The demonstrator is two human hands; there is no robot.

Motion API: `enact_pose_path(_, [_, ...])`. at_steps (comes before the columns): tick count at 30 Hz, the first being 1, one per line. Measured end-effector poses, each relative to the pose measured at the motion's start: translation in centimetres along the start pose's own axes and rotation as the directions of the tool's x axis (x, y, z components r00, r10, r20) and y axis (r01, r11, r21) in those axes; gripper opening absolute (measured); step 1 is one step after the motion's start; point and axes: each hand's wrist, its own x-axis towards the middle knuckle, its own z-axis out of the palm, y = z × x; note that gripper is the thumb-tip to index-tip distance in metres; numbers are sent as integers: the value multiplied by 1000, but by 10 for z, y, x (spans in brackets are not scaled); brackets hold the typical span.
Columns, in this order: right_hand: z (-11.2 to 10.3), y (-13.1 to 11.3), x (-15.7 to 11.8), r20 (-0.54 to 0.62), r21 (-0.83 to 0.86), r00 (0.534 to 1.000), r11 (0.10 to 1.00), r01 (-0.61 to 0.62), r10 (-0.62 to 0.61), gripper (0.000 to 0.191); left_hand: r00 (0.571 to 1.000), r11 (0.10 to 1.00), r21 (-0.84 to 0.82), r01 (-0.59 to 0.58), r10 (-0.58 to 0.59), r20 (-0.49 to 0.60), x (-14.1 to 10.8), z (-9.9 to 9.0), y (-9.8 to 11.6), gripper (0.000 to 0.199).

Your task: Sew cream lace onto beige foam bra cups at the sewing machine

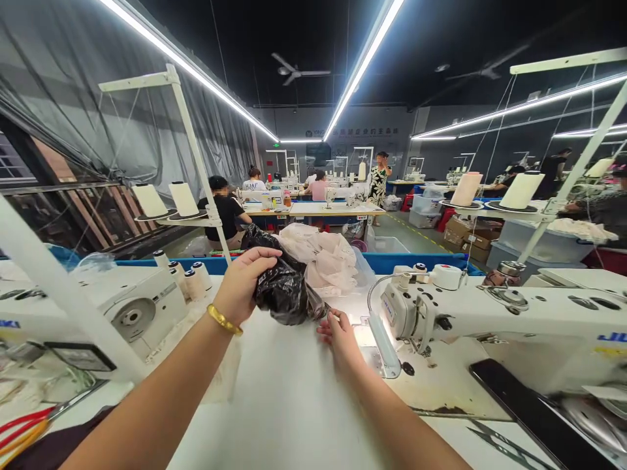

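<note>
Bag (284, 294): black plastic, wrinkled and shiny, held at twelve o'clock before the person, over the white table (274, 398); whether its underside touches the table, I cannot tell well.
Left hand (252, 277): comes from seven o'clock; its thumb and fingers are closed on the upper left part of the bag. On this wrist sits a gold bracelet (224, 320).
Right hand (344, 338): comes from five o'clock; thumb and forefinger pinch the narrow, twisted end of the bag.
Cloth pile (330, 261): pale and thin, at twelve o'clock, just behind the bag.
Thread cones (200, 275): a small group standing at eleven o'clock, near the left sewing machine (140, 307), which is at ten.
Right sewing machine (475, 313): white, at two o'clock, well apart from the bag.
Scissors (29, 424): red and orange handles, at nine o'clock.
Co-worker (215, 209): black top, seated farther away at eleven o'clock.
Standing person (379, 186): patterned clothes, far back at one o'clock.
</note>
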Motion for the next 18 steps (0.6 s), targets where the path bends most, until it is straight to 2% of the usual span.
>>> enact_pose_path(4, [-9, -14, -27, 105, -37, 990, 996, -85, 89, 55, 982, 985, 42, -166, 169, -84, 20, 6, 8, 34])
enact_pose_path(7, [-14, -24, -56, 170, -32, 978, 993, -113, 117, 59, 977, 975, 85, -207, 211, -42, 8, 16, 5, 35])
enact_pose_path(8, [-16, -28, -66, 198, -11, 972, 992, -127, 126, 60, 979, 973, 113, -202, 201, 19, -4, 20, 1, 35])
enact_pose_path(10, [-24, -33, -86, 278, 51, 948, 983, -175, 154, 60, 962, 969, 187, -163, 114, 249, -37, 24, -10, 41])
enact_pose_path(11, [-30, -35, -95, 322, 84, 930, 973, -214, 177, 58, 877, 955, 261, -140, -2, 481, -55, 23, -17, 46])
enact_pose_path(12, [-37, -37, -104, 353, 111, 913, 959, -259, 206, 54, 751, 942, 310, -129, -111, 651, -72, 19, -24, 55])
enact_pose_path(13, [-46, -38, -111, 359, 129, 903, 946, -297, 234, 50, 667, 925, 358, -129, -186, 721, -87, 13, -31, 59])
enact_pose_path(14, [-55, -38, -118, 340, 134, 905, 939, -317, 256, 47, 661, 904, 402, -148, -212, 720, -99, 6, -38, 57])
enact_pose_path(15, [-65, -38, -124, 299, 129, 917, 941, -313, 263, 45, 713, 877, 446, -178, -197, 672, -108, -3, -46, 55])
enact_pose_path(17, [-85, -37, -133, 208, 88, 948, 960, -264, 242, 45, 852, 771, 575, -275, -81, 516, -118, -20, -63, 56])
enact_pose_path(18, [-94, -37, -137, 180, 60, 959, 971, -233, 219, 48, 887, 690, 649, -320, -22, 461, -120, -27, -72, 61])
